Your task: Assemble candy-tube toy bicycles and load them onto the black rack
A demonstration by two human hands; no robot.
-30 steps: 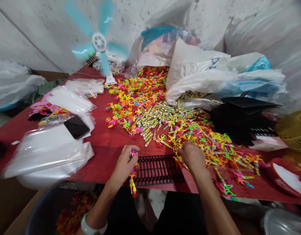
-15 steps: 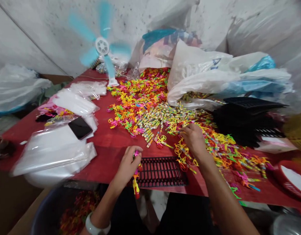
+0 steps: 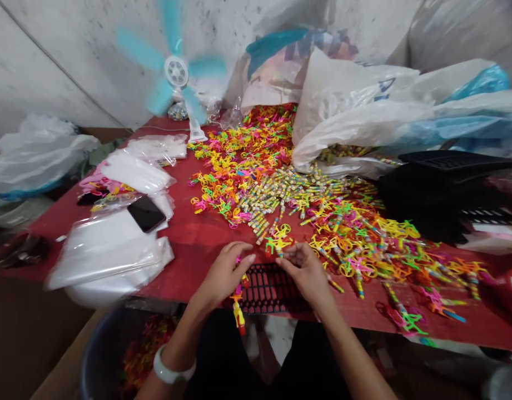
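My left hand [image 3: 226, 272] is closed around small plastic toys, mostly hidden by its fingers. Pink bits show between them, and a yellow toy with a red end [image 3: 238, 316] hangs below, over the table edge. Under both hands lies a black plastic grid rack [image 3: 268, 289], its left end beside my left hand. My right hand [image 3: 308, 278] is over the rack's right part, thumb and fingers pinched at the lower end of a green-and-yellow toy with a propeller-like top [image 3: 279, 241]. A large pile of similar colourful toys [image 3: 343, 233] and small printed tubes [image 3: 276, 191] spreads behind.
Clear plastic bags [image 3: 109, 250] and a black phone [image 3: 146, 213] lie on the left. A blue fan [image 3: 176, 71] spins at the back. White sacks [image 3: 343, 100] and stacked black trays [image 3: 431, 200] stand right. A dark tub [image 3: 89, 355] with toys is below the table.
My right hand has come from the pile towards me and left, over the rack, with a toy in its pinch. My left hand stays at the rack's left end. The view has shifted slightly.
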